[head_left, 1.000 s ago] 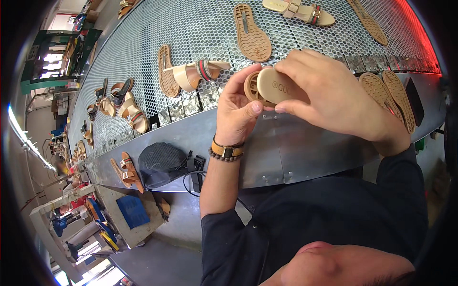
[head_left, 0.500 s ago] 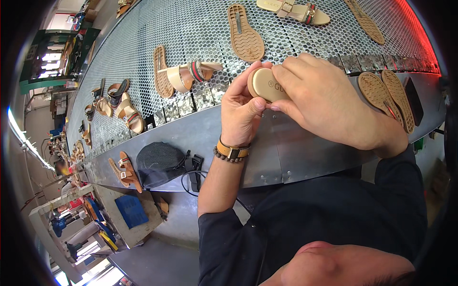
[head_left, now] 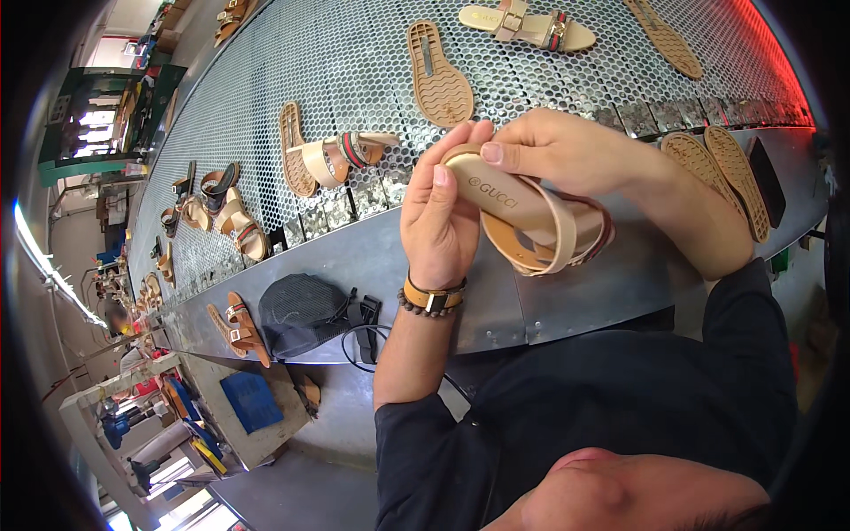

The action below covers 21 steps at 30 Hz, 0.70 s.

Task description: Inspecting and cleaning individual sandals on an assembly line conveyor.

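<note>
A beige strappy sandal (head_left: 506, 196) is held between my two hands above the metal ledge. Its heel end points to the upper left, with the insole facing up and the straps at the lower right. My left hand (head_left: 436, 212) wraps round the heel from the left, thumb near its edge. From above, my right hand (head_left: 553, 152) grips the side, with its thumb on the heel end and its other fingers partly hidden. On the mesh belt beyond, a tan outsole (head_left: 441, 78) lies nearest to my hands.
The mesh belt (head_left: 372, 75) carries another beige sandal (head_left: 531, 28), a strapped sandal (head_left: 329, 161), loose outsoles and several more sandals at left. On the metal ledge (head_left: 496, 296) lie two outsoles (head_left: 713, 168), a black flat piece (head_left: 768, 184), brown sandals (head_left: 245, 329) and a black mesh bag (head_left: 304, 314).
The sandal has turned and tilted, so its insole and straps now show. My right hand has shifted from covering it to its upper side. Things on the belt have moved slightly left.
</note>
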Each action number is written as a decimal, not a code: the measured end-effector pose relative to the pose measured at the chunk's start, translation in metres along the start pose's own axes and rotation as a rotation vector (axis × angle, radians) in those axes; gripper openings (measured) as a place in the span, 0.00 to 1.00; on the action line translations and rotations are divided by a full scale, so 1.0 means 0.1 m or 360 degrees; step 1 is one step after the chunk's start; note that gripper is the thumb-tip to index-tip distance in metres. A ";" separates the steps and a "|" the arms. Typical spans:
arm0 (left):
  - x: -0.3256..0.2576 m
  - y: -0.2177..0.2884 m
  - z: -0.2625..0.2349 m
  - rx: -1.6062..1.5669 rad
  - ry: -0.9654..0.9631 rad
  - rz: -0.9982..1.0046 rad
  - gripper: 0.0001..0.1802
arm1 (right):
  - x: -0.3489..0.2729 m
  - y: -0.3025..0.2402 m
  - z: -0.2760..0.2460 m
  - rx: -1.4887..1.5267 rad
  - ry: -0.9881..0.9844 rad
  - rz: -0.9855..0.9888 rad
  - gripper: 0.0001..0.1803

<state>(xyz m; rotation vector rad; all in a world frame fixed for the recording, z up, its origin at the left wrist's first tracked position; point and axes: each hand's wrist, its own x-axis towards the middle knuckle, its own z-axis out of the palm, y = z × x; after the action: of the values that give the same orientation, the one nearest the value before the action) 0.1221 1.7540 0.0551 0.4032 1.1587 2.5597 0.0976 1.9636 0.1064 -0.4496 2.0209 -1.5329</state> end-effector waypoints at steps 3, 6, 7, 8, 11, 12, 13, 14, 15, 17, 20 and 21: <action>0.03 0.00 0.07 0.0010 0.0108 0.0085 0.26 | 0.08 0.13 0.29 0.0302 0.0342 -0.0121 0.24; 0.04 -0.11 0.08 0.0403 0.0220 0.0174 0.22 | 0.08 0.21 0.40 -0.0005 0.0499 -0.0203 0.22; 0.03 -0.08 0.05 0.0411 0.0224 0.0180 0.22 | 0.07 0.22 0.42 -0.0034 0.0573 -0.0224 0.23; 0.02 -0.02 0.00 0.0762 0.0258 0.0057 0.19 | 0.08 0.21 0.43 0.0025 0.0619 -0.0241 0.23; 0.05 0.09 -0.09 0.1080 0.0359 -0.0093 0.16 | 0.11 0.22 0.25 0.0039 0.0366 -0.0222 0.23; 0.05 0.18 -0.12 0.0959 0.0414 -0.0170 0.15 | 0.09 0.17 0.16 -0.0219 0.0518 -0.0183 0.21; 0.06 0.30 -0.15 0.0836 0.0467 -0.0246 0.15 | 0.10 0.19 0.09 -0.0218 0.0517 -0.0196 0.21; 0.12 0.39 -0.18 0.0781 0.0610 -0.0118 0.15 | 0.06 0.22 0.00 -0.0357 0.0853 -0.0371 0.19; 0.16 0.54 -0.25 0.0733 0.0768 0.0013 0.16 | 0.05 0.24 -0.06 -0.0487 0.1174 -0.0552 0.17; 0.19 0.93 -0.60 0.0433 0.0971 0.0314 0.18 | 0.00 0.15 -0.13 -0.0411 0.1229 -0.0528 0.15; 0.11 1.47 -0.95 0.0153 0.1331 0.0789 0.20 | 0.02 0.13 -0.11 -0.0367 0.1192 -0.0527 0.13; 0.11 1.53 -1.07 0.0110 0.1372 0.0914 0.20 | 0.03 0.16 -0.09 -0.0410 0.1121 -0.0538 0.13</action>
<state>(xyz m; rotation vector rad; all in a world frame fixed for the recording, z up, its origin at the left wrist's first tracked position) 0.0487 1.5894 0.1057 -0.5026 1.5647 3.3357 0.0910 1.9731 0.0922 -0.3967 2.8218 -1.8102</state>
